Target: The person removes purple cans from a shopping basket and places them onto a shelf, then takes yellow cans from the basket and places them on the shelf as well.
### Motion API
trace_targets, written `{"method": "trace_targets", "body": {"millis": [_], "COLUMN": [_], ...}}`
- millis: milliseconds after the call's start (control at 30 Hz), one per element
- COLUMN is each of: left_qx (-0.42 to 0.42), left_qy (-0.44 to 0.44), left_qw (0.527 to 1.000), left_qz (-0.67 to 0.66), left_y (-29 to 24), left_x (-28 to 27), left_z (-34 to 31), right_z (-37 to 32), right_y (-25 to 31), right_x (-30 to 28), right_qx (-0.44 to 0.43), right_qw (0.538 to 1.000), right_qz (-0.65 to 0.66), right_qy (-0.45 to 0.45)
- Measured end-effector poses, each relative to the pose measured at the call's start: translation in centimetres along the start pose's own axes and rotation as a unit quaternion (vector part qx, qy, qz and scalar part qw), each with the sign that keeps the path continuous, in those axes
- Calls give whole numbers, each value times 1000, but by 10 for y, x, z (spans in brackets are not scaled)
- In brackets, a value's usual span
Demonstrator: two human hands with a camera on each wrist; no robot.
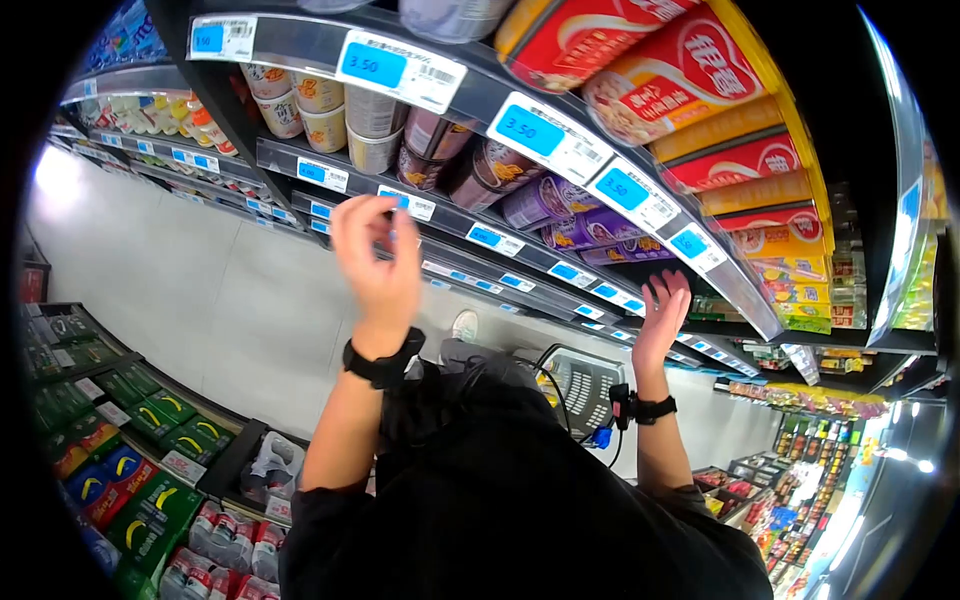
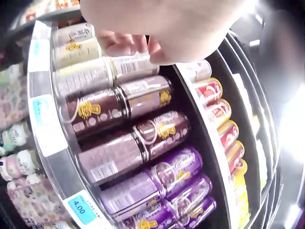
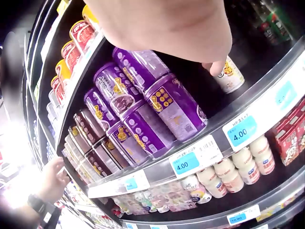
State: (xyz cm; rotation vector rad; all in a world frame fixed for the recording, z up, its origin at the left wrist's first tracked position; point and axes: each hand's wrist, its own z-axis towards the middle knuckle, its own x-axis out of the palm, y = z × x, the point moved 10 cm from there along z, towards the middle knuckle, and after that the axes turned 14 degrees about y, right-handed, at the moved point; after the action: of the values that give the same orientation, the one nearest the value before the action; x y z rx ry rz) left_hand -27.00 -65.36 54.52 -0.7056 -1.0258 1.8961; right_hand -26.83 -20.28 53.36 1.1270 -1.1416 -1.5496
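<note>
1. Two hands are raised at one shelf (image 3: 159,177) of cans stacked two high and packed close to its front edge. Main risk: a knock to the top tier could tip cans over that edge.
2. The purple cans (image 3: 157,102) stand at the front edge, under the right hand (image 1: 662,315). That hand reaches over them, so the wrist could clip the upper tier on the way out.
3. The brown cans (image 2: 143,119) stand next along the same edge, with a pale can (image 2: 131,67) beside them below the left hand (image 1: 375,255). Its fingers (image 2: 121,45) are curled close over the can's end. I cannot tell whether they grip it. A half grip could let it slip.
4. The right hand's fingers are straight and apart. One fingertip (image 3: 217,67) sits just beside a small pale can (image 3: 228,76) at the back of the shelf. A poke there could topple it out of reach.
5. A price tag (image 3: 187,162) on the front edge could get brushed loose.
6. Views:
   - The head view alone shows both arms and the red and yellow boxes (image 1: 740,150) above.
   - Only the right wrist view shows the back of the shelf.
   - Only the left wrist view shows the curled fingers up close.
</note>
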Motion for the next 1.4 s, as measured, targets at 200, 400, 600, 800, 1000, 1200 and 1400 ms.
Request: {"method": "trace_targets", "body": {"millis": [200,400,600,800,1000,1200,1400], "left_qx": [-135,-95,-131,-159,-177,-177,-178], "left_qy": [-61,-121,-130,-88,-64,-29,-33], "left_qw": [987,986,983,983,982,984,983], "left_qz": [-65,-63,-10,-9,-12,-22,-19], "left_y": [33,1,-4,13,23,27,27], "left_x": [-65,-144,-167,-143,-128,-117,-115], "left_z": [-3,18,-7,-29,-34,-31,-31], "right_z": [36,65,69,68,68,69,70], "right_y": [-35,-76,-76,-84,-82,-80,-77], "right_x": [1,10,33,33,38,44,50], "right_qx": [-3,31,45,56,51,43,52], "right_qw": [980,948,927,924,916,923,928], "right_qz": [198,311,358,346,367,354,342], "right_qy": [-34,-59,-107,-153,-153,-147,-141]}}
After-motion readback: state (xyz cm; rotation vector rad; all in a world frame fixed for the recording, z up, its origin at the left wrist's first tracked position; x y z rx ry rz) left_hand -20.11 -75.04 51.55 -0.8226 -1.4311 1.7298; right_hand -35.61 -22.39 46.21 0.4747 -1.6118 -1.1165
